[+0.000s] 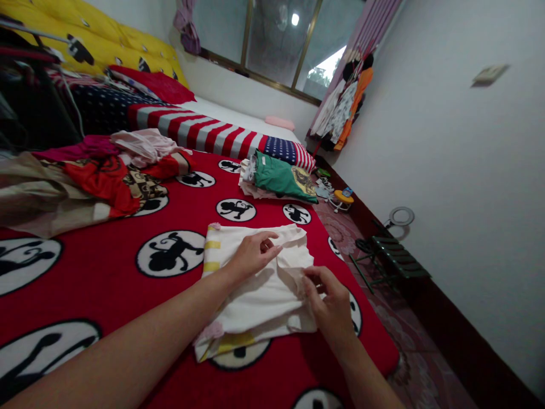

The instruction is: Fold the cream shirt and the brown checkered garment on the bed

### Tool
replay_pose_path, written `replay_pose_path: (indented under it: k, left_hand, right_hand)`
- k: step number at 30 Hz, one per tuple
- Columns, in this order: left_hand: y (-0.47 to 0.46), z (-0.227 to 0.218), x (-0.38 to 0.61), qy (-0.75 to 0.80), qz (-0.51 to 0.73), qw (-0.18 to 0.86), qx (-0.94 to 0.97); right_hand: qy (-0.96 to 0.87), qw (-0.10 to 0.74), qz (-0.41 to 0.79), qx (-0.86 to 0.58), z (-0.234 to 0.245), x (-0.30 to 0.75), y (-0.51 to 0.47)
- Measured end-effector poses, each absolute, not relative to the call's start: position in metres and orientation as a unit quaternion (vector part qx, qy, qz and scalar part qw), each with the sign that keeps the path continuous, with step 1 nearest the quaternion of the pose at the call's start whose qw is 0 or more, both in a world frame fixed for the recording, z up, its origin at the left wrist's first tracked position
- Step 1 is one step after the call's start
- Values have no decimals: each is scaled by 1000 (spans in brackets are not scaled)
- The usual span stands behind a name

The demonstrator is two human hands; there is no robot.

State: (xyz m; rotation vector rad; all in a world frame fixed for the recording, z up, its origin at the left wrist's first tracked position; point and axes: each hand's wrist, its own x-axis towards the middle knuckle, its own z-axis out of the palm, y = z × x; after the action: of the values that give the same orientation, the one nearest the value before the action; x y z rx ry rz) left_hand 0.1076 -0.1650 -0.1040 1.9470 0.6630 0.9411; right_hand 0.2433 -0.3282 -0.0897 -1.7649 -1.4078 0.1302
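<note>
A white garment (255, 307) with yellow stripes and pink trim along its left side lies folded into a rough square on the red blanket (110, 272). Over its upper middle is my left hand (258, 253), fingers curled loosely and apart, with no cloth visible between them. My right hand (326, 295) pinches a raised flap of the white cloth at the garment's right edge, thumb against fingers. The cloth beneath both palms is partly hidden.
Folded clothes with a green shirt (276, 176) on top lie farther back. Loose clothes (102, 176) are heaped at the left. Beyond the bed's right edge stand a dark folding stool (395, 255) and a yellow-topped stool (343, 197). Clothes (344, 108) hang by the window.
</note>
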Motion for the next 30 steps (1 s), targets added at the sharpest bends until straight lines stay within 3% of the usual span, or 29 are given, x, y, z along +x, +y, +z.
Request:
replay_pose_path:
  k: [4, 10, 21, 30]
  left_hand:
    - [-171, -100, 102, 184, 355, 375, 836]
    - [-175, -103, 102, 68, 305, 248, 917]
    - [-177, -102, 99, 58, 304, 284, 908]
    - [-174, -106, 101, 45, 297, 298, 906]
  right_hand:
    - [-438, 466, 86, -764, -86, 278, -330]
    - [-393, 389, 269, -789, -94, 289, -332]
    - [-245, 592, 279, -715, -89, 278, -323]
    - [-274, 636, 335, -639, -87, 278, -324]
